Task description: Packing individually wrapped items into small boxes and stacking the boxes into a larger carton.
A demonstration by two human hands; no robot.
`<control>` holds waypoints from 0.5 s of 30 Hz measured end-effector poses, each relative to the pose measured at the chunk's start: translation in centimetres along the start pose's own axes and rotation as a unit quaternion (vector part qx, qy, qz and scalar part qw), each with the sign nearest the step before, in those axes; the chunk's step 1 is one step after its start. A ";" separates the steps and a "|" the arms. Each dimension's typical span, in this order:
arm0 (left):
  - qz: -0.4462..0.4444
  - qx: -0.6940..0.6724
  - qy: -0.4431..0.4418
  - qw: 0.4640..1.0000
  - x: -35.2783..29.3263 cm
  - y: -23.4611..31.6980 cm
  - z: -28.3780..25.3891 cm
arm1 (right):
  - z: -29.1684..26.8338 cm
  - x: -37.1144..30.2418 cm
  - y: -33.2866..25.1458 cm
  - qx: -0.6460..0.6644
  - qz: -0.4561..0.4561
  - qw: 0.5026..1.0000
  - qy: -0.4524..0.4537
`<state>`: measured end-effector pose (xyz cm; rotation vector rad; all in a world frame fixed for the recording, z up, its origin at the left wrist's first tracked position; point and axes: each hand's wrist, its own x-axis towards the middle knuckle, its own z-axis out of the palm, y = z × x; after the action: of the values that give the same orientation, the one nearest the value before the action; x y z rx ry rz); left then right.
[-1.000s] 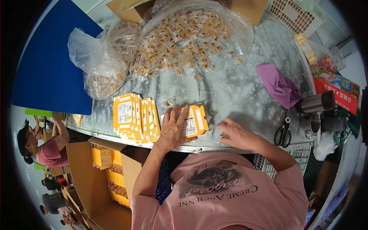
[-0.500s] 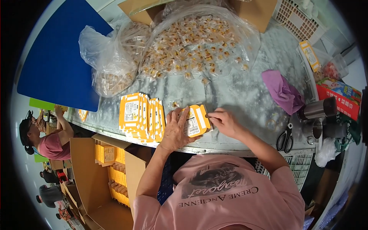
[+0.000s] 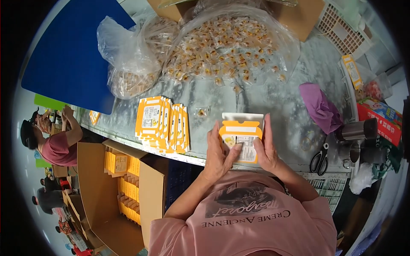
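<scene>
Near the table's front edge, a small yellow-and-white carton (image 3: 242, 138) is held between my two hands. My left hand (image 3: 218, 150) grips its left side, with the thumb lying over the printed panel. My right hand (image 3: 267, 150) clasps the opposite side, its thumb also on the panel. A white flap stands up at the carton's far end. To the left lies an overlapping stack of flat yellow-and-white cartons (image 3: 153, 121). One small clear-wrapped piece (image 3: 202, 112) rests between that stack and my left hand.
A large clear bag (image 3: 222, 47) spills many wrapped pieces at the back; a knotted bag (image 3: 128, 64) sits beside it. Scissors (image 3: 319, 160), a purple cloth (image 3: 320, 106) and a metal cup (image 3: 356, 130) are at right. A cardboard box (image 3: 152, 205) with packed cartons stands below left.
The carton has been lifted off the table and turned upright toward me. My right hand has moved from its right end to gripping its side; my left hand has shifted right.
</scene>
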<state>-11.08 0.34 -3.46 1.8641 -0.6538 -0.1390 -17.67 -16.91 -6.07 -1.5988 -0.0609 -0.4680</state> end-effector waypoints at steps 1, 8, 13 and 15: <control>-0.004 0.001 0.004 1.000 -0.5 -0.4 0.0 | 0.0 -0.6 0.1 -0.014 0.037 0.999 -0.011; -0.123 -0.022 -0.011 0.992 -3.5 -1.4 0.1 | 0.7 -4.0 2.6 0.063 0.181 0.981 0.020; -0.107 0.006 -0.009 0.994 -3.7 -3.3 -0.4 | 0.0 -3.1 0.4 -0.065 0.174 0.982 -0.031; -0.139 -0.065 0.039 0.987 -3.4 -2.1 0.3 | 0.1 -2.8 0.1 -0.150 0.201 0.966 -0.061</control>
<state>-13.23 2.34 -6.20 1.8166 -0.3201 -0.2816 -20.17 -16.11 -7.05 -1.8791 0.2497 -0.0618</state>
